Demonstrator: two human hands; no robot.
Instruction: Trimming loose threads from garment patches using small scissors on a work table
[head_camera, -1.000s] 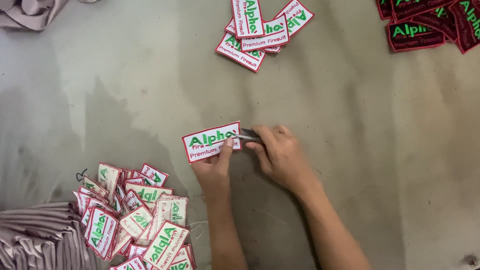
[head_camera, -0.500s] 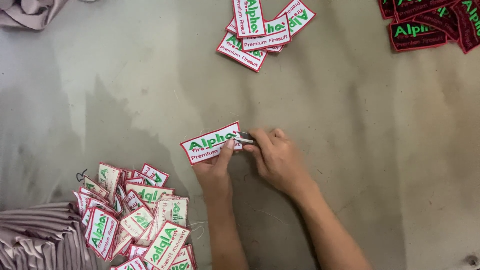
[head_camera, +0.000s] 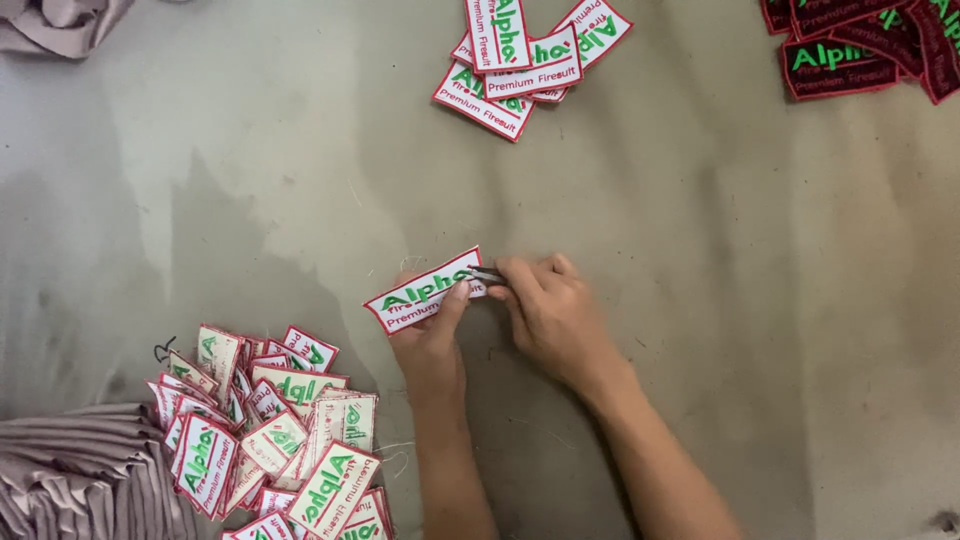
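Seemingly mid-trim, the head view looks straight down on a white embroidered patch (head_camera: 425, 291) with green lettering and a red border, lying tilted just left of the frame's centre. The left hand (head_camera: 432, 340) comes up from six o'clock and pins the patch with its thumb, fingers tucked beneath its lower edge. The right hand (head_camera: 548, 310), entering from five o'clock, is closed narrowly around a small metal tool (head_camera: 487, 275), likely snips or tweezers, whose tip touches the patch's three-o'clock end.

My judgement of the risk: the tool's tip sits very near the left thumb, so a slip could nick it, and the red border stitching could be cut if the tip bites too deep; the patch is held by one thumb only and may pivot.

At seven o'clock lies a loose heap of white patches (head_camera: 270, 430), beside folded grey-pink fabric (head_camera: 80, 470) in the corner. At twelve o'clock sits a smaller stack of white patches (head_camera: 520, 60); at one o'clock, dark red-bordered patches (head_camera: 860, 45). More bunched fabric (head_camera: 60, 22) shows at eleven o'clock.

The worn grey-green surface (head_camera: 700, 250) is blotchy and stained, with stray threads. Nothing of the room shows beyond it.
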